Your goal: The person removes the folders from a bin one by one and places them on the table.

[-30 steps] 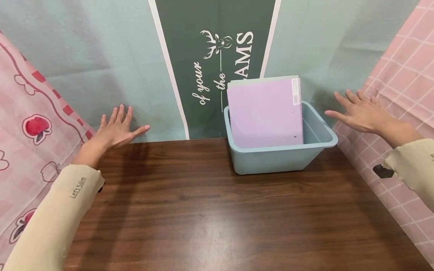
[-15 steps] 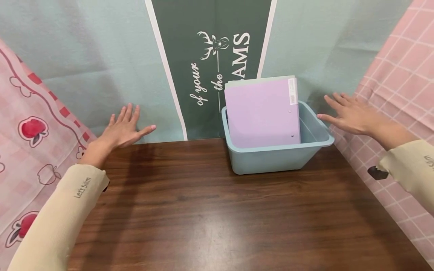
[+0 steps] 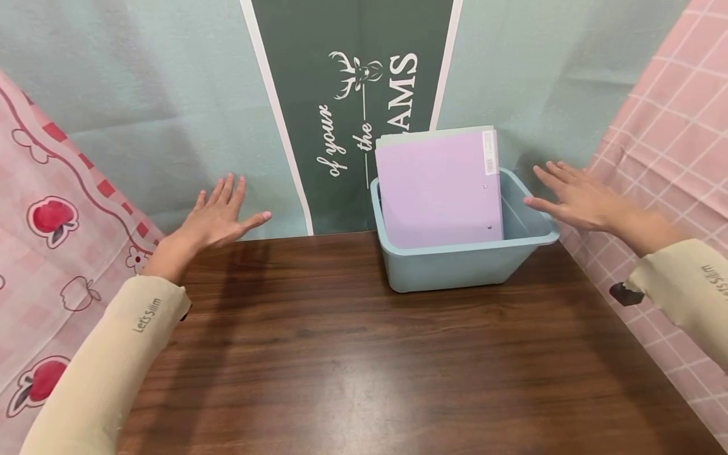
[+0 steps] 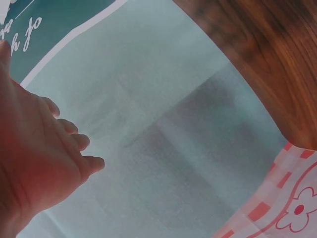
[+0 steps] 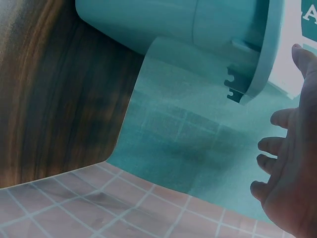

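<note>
A blue-grey plastic bin (image 3: 455, 268) stands at the back right of the table. Leaning upright in it is a lilac folder (image 3: 440, 189) with a white label, and a pale green edge (image 3: 438, 133) shows behind it. My left hand (image 3: 218, 215), fingers spread and holding nothing, is raised over the back left of the table. My right hand (image 3: 582, 196) is likewise spread, just right of the bin's rim, with its thumb nearest the rim. In the right wrist view the bin's side (image 5: 163, 22) appears beside the bare fingers. The left wrist view shows the left palm (image 4: 39, 153) with nothing in it.
A dark wooden table (image 3: 352, 354) extends forward from a hanging blue-green cloth (image 3: 188, 95) with a dark printed panel. Pink cloths close in both sides: an apple-patterned cloth (image 3: 34, 253) at left and a white-gridded cloth (image 3: 665, 158) at right.
Both hands have drifted inward, the left one rightward and the right one leftward toward the bin's rim. The bin and folder stay put; the head view has shifted slightly.
</note>
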Tool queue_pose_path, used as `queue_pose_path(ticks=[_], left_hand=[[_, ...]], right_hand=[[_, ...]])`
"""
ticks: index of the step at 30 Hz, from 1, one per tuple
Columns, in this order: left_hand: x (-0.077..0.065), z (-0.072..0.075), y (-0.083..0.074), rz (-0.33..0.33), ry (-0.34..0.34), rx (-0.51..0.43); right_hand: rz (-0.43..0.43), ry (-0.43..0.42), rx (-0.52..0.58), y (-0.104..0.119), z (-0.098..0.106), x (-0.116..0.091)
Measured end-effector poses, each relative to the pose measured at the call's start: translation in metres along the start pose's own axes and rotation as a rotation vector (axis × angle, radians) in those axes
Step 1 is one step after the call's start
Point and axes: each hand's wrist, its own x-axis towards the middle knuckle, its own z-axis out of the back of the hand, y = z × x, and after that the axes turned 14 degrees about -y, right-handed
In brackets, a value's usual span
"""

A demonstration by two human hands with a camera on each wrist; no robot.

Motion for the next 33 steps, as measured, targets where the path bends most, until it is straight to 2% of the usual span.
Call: queue_pose_path(ticks=[11, 22, 33], left_hand=[[0.005, -0.005, -0.011, -0.046, -0.039, -0.041], [0.007, -0.011, -0.020, -0.066, -0.048, -0.060], [0.015, -0.012, -0.033, -0.094, -0.061, -0.076]], right_hand=[[0.017, -0.018, 0.017, 0.012, -0.010, 0.000], [-0.008, 0.063, 0.095, 0.024, -0.020, 0.002], [-0.023, 0.086, 0.120, 0.029, -0.029, 0.004]])
